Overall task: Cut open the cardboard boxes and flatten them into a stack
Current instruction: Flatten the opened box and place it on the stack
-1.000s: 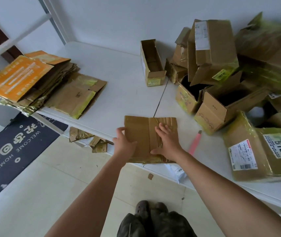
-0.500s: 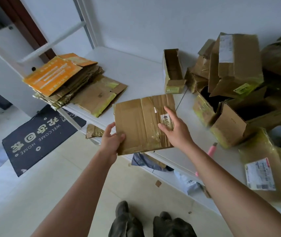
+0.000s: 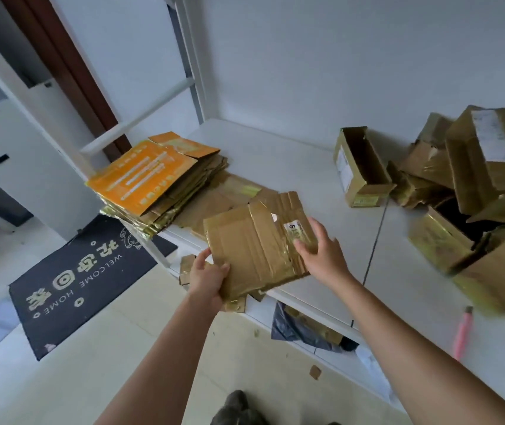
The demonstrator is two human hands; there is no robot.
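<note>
Flattened box lifted off the table and carried toward the stack.

The left hand (image 3: 206,279) pinches the near left corner of the flattened box (image 3: 257,250), thumb on top; the right hand (image 3: 321,253) holds its right edge, fingers spread loosely over the label. A second ago both hands pressed it flat on the table (image 3: 291,167); now it hangs tilted just short of the stack (image 3: 159,182) beyond the left hand. Uncut boxes (image 3: 472,185) wait far right.

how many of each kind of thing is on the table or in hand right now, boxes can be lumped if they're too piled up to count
flattened box in hand: 1
stack of flattened boxes: 1
open narrow box: 1
pile of uncut boxes: 1 pile, number unclear
pink cutter: 1
total: 5
</note>
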